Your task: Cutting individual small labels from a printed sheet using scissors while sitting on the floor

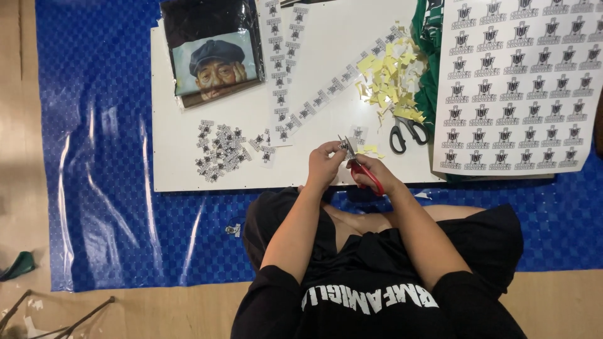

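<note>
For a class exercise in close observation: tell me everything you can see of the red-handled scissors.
The red-handled scissors are small, with glossy red loop handles that look plastic and short grey metal blades. The right hand has its grip through the handles. The blades point up and left, and meet a small printed sticker piece pinched by the left hand. They are held above the near edge of the white board, not resting on it.

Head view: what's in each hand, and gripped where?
Right hand: red-handled scissors, fingers through the handle loops. Left hand: a small printed paper piece, pinched at its edge at the blades.

Floor craft spot (blue mat (100,157))
</note>
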